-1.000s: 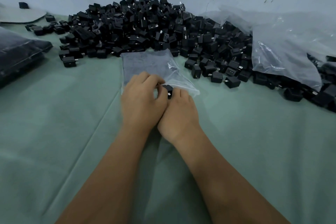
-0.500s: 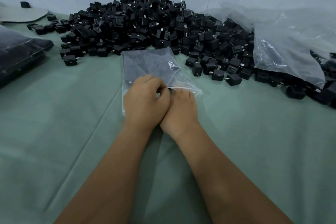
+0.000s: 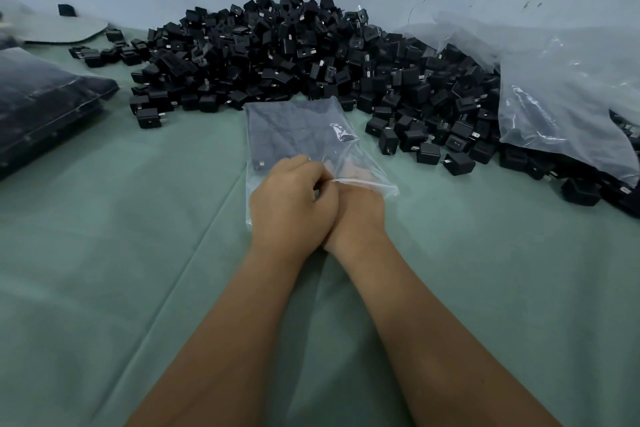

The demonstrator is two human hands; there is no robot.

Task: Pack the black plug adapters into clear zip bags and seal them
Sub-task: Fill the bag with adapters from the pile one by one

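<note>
A clear zip bag (image 3: 294,128) lies flat on the green cloth in front of a big heap of black plug adapters (image 3: 277,55); it looks dark with adapters inside. My left hand (image 3: 291,204) pinches the bag's near mouth edge and holds it up. My right hand (image 3: 360,215) is pushed into the mouth, and its fingers show dimly through the plastic. Whether those fingers hold an adapter is hidden.
Filled bags of adapters (image 3: 41,97) are stacked at the left edge. A large crumpled plastic sack (image 3: 561,97) lies over more adapters at the right. Loose adapters (image 3: 457,163) are scattered just right of the zip bag. Green cloth (image 3: 121,253) covers the table.
My right hand held a black adapter at the bag's mouth a second ago; it has since slid into the bag. The left hand stayed on the mouth edge.
</note>
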